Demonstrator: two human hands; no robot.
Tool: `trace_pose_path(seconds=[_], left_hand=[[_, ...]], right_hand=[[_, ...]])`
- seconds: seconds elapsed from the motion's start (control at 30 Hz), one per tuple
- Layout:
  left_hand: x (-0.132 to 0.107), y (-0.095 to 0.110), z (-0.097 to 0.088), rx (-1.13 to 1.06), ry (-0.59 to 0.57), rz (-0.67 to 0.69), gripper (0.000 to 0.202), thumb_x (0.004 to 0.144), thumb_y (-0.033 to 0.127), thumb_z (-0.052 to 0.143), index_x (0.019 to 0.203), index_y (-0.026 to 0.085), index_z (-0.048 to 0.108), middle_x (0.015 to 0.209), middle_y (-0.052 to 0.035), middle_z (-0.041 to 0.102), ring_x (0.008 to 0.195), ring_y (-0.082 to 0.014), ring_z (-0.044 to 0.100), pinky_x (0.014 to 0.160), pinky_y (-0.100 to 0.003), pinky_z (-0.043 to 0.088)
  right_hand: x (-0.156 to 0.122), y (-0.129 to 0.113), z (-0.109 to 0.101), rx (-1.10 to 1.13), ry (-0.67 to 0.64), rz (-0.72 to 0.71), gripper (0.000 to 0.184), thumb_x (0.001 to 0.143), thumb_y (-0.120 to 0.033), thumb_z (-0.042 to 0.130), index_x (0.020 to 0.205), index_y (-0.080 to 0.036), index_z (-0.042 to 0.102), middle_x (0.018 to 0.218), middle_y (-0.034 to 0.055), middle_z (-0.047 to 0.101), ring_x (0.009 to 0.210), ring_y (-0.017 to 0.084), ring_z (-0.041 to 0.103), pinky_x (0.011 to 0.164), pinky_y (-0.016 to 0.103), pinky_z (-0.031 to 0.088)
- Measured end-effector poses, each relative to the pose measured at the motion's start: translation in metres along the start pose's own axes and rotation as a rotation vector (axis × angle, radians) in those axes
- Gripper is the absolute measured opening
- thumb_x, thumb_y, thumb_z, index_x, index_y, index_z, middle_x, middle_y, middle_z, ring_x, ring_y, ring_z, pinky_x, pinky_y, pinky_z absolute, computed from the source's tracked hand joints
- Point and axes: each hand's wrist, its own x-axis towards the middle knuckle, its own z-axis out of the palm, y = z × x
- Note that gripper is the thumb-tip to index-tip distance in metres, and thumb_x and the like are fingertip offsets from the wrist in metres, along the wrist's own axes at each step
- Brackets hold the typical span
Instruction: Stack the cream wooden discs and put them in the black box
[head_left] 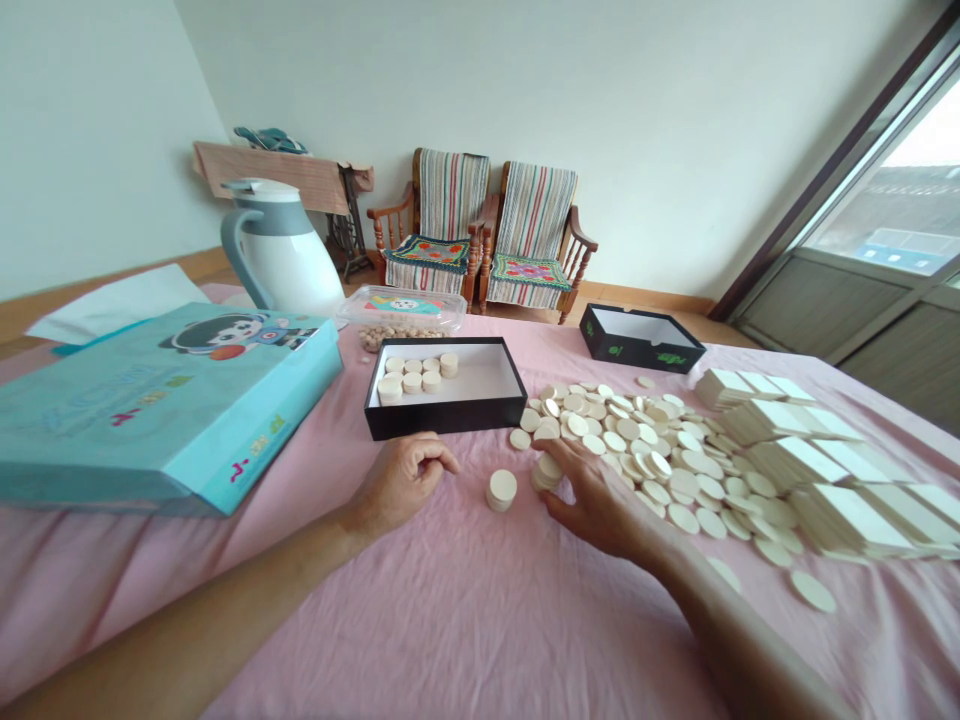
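Observation:
My right hand (600, 495) has its thumb and fingers around a short stack of round wooden discs (547, 472) on the pink cloth. Just left of it, a second stack of discs (501, 489) stands upright and untouched. My left hand (405, 482) rests on the cloth with its fingers curled in and nothing visible in them. It lies right in front of a black box with a white inside (442, 418), where several disc stacks (412, 381) stand in rows toward the left. A loose heap of discs (630, 432) spreads beyond and to the right of my right hand.
Stacks of pale rectangular pieces (855, 515) line the right side. Farther back are a black lid-like box (641, 340) and a clear tub (409, 318) of small brown things. A blue box (172, 400) and a white-grey jug (285, 255) occupy the left.

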Motion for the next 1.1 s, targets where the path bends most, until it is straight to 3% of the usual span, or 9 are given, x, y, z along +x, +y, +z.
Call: trace_pose_path(seconds=[0.2, 0.33, 0.47, 0.63, 0.87, 1.1], left_hand=[[-0.002, 0.014, 0.0, -0.06, -0.006, 0.054, 0.017, 0.078, 0.017, 0.058, 0.092, 0.016, 0.067, 0.085, -0.0039, 0.064, 0.078, -0.0141, 0.06, 0.073, -0.025, 0.048], [-0.004, 0.023, 0.01, -0.071, -0.079, 0.061, 0.039, 0.07, 0.033, 0.073, 0.104, 0.017, 0.063, 0.09, -0.0047, 0.064, 0.08, -0.0159, 0.06, 0.074, -0.027, 0.049], [-0.005, 0.025, 0.022, -0.067, -0.111, 0.07, 0.043, 0.07, 0.032, 0.073, 0.109, 0.017, 0.061, 0.094, -0.0059, 0.065, 0.082, -0.0174, 0.062, 0.076, -0.029, 0.051], [-0.005, 0.026, 0.025, -0.034, -0.093, 0.126, 0.046, 0.067, 0.026, 0.076, 0.11, 0.019, 0.06, 0.109, -0.0073, 0.065, 0.1, -0.0224, 0.06, 0.089, -0.035, 0.047], [-0.004, 0.023, 0.017, -0.017, -0.136, 0.14, 0.034, 0.073, 0.023, 0.07, 0.105, 0.019, 0.062, 0.102, -0.0058, 0.067, 0.094, -0.0214, 0.062, 0.082, -0.032, 0.047], [-0.001, 0.011, -0.01, 0.038, -0.139, 0.161, 0.031, 0.073, 0.021, 0.068, 0.104, 0.021, 0.063, 0.098, -0.0036, 0.067, 0.089, -0.0197, 0.061, 0.078, -0.028, 0.044]], right_hand=[[-0.002, 0.0, 0.005, 0.009, 0.022, -0.075, 0.054, 0.073, -0.011, 0.055, 0.125, -0.02, 0.042, 0.11, 0.0101, 0.058, 0.103, 0.024, 0.055, 0.088, 0.04, 0.046], [-0.004, -0.003, 0.009, -0.005, 0.038, -0.156, 0.058, 0.074, -0.012, 0.055, 0.129, -0.02, 0.039, 0.113, 0.0113, 0.058, 0.107, 0.026, 0.054, 0.091, 0.043, 0.045], [-0.004, -0.01, 0.012, -0.027, -0.001, -0.178, 0.058, 0.075, -0.013, 0.054, 0.13, -0.018, 0.036, 0.116, 0.0143, 0.057, 0.111, 0.028, 0.052, 0.091, 0.046, 0.045], [0.0, -0.019, 0.017, -0.016, -0.036, -0.158, 0.063, 0.074, -0.012, 0.053, 0.133, -0.015, 0.032, 0.12, 0.0164, 0.056, 0.114, 0.027, 0.051, 0.093, 0.045, 0.044], [0.008, -0.033, 0.026, -0.027, -0.033, -0.131, 0.062, 0.07, -0.007, 0.051, 0.13, -0.009, 0.034, 0.116, 0.0206, 0.057, 0.112, 0.03, 0.053, 0.09, 0.047, 0.046], [0.037, -0.052, 0.036, 0.004, -0.063, -0.126, 0.057, 0.068, -0.004, 0.05, 0.123, -0.013, 0.039, 0.114, 0.0162, 0.058, 0.108, 0.027, 0.054, 0.089, 0.044, 0.045]])
